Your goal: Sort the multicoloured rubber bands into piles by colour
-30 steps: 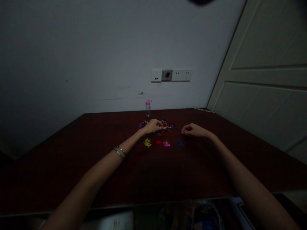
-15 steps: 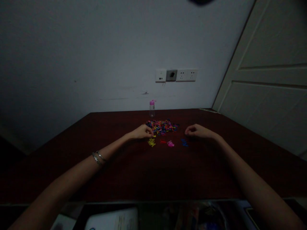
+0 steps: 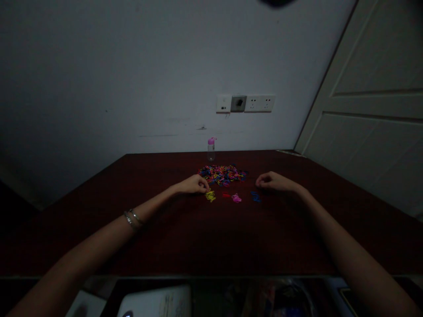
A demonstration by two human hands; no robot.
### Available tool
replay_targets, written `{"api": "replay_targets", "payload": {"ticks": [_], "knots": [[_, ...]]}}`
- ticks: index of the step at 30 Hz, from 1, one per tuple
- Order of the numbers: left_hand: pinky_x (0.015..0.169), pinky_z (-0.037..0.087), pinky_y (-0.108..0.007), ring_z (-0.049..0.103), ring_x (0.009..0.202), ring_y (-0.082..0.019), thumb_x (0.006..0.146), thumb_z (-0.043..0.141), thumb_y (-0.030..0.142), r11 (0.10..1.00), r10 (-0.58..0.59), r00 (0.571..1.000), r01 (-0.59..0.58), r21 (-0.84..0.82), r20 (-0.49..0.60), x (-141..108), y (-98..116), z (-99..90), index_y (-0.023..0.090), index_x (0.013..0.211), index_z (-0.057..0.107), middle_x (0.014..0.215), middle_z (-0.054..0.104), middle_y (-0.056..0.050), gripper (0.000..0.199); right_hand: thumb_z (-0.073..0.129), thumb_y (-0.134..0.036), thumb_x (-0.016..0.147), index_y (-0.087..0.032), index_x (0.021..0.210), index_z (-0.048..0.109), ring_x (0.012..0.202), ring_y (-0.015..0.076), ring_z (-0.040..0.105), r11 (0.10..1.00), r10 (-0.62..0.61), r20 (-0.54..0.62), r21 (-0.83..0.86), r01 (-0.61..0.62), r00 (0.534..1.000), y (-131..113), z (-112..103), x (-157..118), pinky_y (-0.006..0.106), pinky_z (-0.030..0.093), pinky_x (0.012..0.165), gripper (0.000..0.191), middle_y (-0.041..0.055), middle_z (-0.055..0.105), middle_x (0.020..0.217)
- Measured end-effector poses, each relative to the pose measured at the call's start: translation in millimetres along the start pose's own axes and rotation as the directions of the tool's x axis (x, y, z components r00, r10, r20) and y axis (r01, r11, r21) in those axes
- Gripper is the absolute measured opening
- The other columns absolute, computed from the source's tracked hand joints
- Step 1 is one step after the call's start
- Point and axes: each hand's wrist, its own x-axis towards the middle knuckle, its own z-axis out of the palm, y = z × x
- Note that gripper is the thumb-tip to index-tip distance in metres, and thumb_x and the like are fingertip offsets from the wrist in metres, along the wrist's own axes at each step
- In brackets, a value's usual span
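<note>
- Four colours are lying abreast: yellow pieces (image 3: 210, 197), red pieces (image 3: 226, 195), pink pieces (image 3: 236, 198), blue pieces (image 3: 255, 197).
- Left hand (image 3: 194, 184) is pinching narrowly, yellow's eleven o'clock; contents unclear.
- Right hand (image 3: 271, 181) is resting half-curled, blue's one o'clock; cannot tell contents.
- Mixed pile (image 3: 222, 174) is lying at twelve o'clock.

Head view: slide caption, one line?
Left hand at yellow pieces, right hand near blue pieces, red pieces and pink pieces between, multicoloured pile beyond.

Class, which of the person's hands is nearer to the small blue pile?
Right. The right hand is just beyond the blue pile, slightly rightward; the left hand is well to its left, at the yellow pile.
</note>
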Motion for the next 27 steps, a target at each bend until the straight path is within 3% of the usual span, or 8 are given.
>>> {"api": "replay_targets", "payload": {"ticks": [5, 9, 18, 27], "knots": [[0.049, 0.027, -0.02, 0.038, 0.049, -0.007, 0.067, 0.057, 0.029, 0.999, 0.001, 1.0, -0.001, 0.054, -0.006, 3, -3, -6.9, 0.011, 0.079, 0.067, 0.052, 0.049, 0.003, 0.024, 0.057, -0.034, 0.064, -0.014, 0.078, 0.063, 0.059, 0.0121, 0.051, 1.0, 0.016, -0.002, -0.007, -0.016, 1.0, -2, 1, -1, 0.023, 0.04, 0.054, 0.024, 0.0026, 0.061, 0.068], [0.048, 0.028, -0.02, 0.04, 0.049, -0.008, 0.065, 0.058, 0.028, 0.996, -0.023, 0.999, 0.019, 0.091, 0.048, 4, -8, -10.6, 0.011, 0.08, 0.067, 0.052, 0.049, 0.003, 0.023, 0.056, -0.035, 0.065, -0.014, 0.076, 0.062, 0.057, 0.0115, 0.05, 1.0, 0.009, 0.002, 0.017, -0.009, 1.0, -4, 2, -2, 0.023, 0.039, 0.053, 0.025, 0.0023, 0.06, 0.066], [0.047, 0.027, -0.019, 0.039, 0.047, -0.007, 0.065, 0.061, 0.03, 0.997, -0.034, 0.993, 0.027, 0.067, 0.109, 5, -6, -9.3, 0.012, 0.08, 0.066, 0.051, 0.048, 0.004, 0.024, 0.057, -0.034, 0.065, -0.014, 0.075, 0.062, 0.059, 0.0126, 0.051, 1.0, 0.01, -0.004, 0.023, -0.01, 1.0, -4, 3, -3, 0.024, 0.04, 0.056, 0.024, 0.0034, 0.061, 0.068], [0.045, 0.025, -0.019, 0.038, 0.046, -0.007, 0.065, 0.059, 0.028, 0.998, 0.009, 0.996, -0.015, 0.067, 0.083, 9, -11, -7.9, 0.011, 0.075, 0.067, 0.05, 0.048, 0.003, 0.021, 0.058, -0.036, 0.064, -0.014, 0.076, 0.064, 0.061, 0.0133, 0.053, 1.0, 0.001, -0.001, 0.011, -0.001, 1.0, 1, 1, 1, 0.025, 0.04, 0.057, 0.025, 0.0033, 0.062, 0.07]]}}
